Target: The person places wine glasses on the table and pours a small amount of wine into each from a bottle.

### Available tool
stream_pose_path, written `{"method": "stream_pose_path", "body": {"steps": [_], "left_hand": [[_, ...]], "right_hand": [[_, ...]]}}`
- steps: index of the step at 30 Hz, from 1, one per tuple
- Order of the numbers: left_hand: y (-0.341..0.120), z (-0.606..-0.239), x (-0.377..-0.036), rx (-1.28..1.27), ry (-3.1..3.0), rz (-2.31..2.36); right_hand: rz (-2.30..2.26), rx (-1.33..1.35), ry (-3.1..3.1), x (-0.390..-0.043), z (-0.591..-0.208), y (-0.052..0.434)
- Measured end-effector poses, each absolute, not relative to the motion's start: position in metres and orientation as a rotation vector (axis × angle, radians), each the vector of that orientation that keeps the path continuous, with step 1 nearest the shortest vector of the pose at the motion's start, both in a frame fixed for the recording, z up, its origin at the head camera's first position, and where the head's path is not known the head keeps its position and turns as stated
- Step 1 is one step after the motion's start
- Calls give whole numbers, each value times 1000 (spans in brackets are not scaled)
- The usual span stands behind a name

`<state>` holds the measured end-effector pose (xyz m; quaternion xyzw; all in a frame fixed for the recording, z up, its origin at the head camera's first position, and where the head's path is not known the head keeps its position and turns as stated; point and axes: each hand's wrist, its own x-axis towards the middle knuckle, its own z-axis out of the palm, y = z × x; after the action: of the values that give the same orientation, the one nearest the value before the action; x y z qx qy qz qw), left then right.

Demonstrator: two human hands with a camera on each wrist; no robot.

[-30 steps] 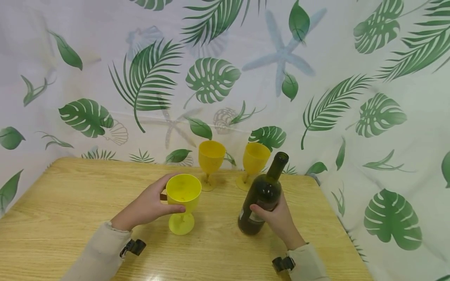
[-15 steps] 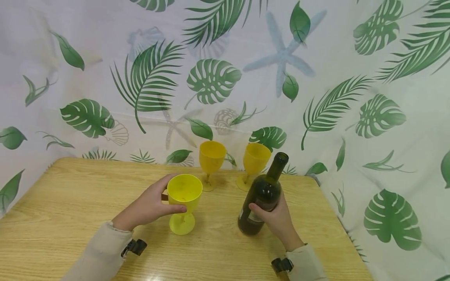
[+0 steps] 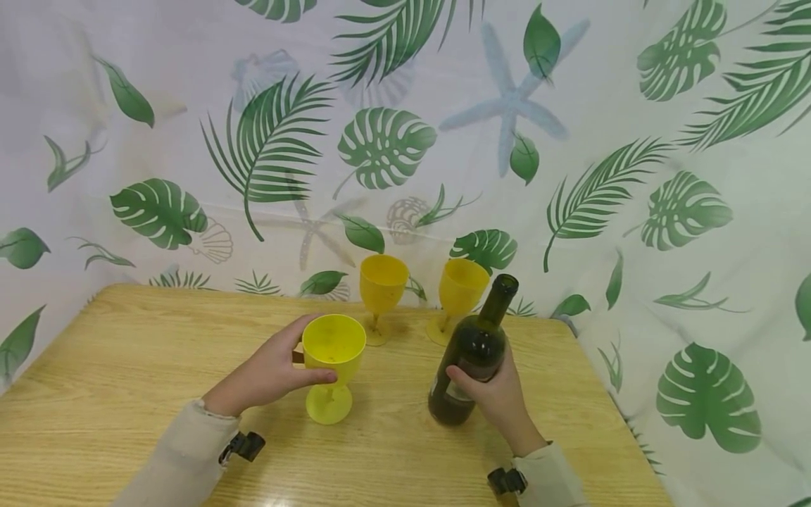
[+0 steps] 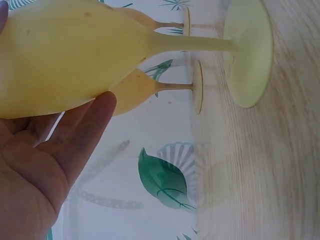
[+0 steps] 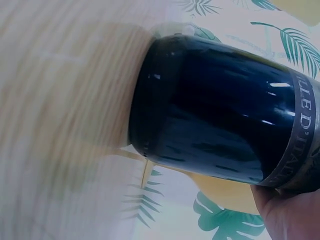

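Prob only at the grabbing stage tbh, gripping yellow goblet [image 3: 336,355] with left hand [image 3: 275,372] and bottle [image 3: 474,345] with right hand [image 3: 497,400], no tipping yet.

Front goblet [image 3: 338,358]: coloured bright yellow. Rear goblets [image 3: 384,285]: toned deeper yellow. Bottle [image 3: 476,346]: coloured dark green. Tabletop [image 3: 380,465]: grained in yellow-tan. Backdrop [image 3: 462,201]: white, printed with green leaves [image 3: 385,146] and pale-blue starfish [image 3: 510,103]. Sleeves [image 3: 180,451]: coloured cream.

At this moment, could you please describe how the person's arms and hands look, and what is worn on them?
The left hand and right hand show no gloves. The left sleeve and right sleeve are plain, pale beige. Near each cuff sits a small black device; I see no cables.
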<state>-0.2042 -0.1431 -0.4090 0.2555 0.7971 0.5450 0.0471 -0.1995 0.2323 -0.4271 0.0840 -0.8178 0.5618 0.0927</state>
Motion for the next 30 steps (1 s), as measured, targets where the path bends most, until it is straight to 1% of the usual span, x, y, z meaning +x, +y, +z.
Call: {"method": "stream_pose_path", "body": {"steps": [16, 30], "left_hand": [[-142, -405, -200, 790, 2404, 1656], [-142, -410, -202, 772, 2408, 1645]], "right_hand": [[1550, 244, -2414, -196, -426, 227], [1453, 313, -2412, -195, -420, 223]]}}
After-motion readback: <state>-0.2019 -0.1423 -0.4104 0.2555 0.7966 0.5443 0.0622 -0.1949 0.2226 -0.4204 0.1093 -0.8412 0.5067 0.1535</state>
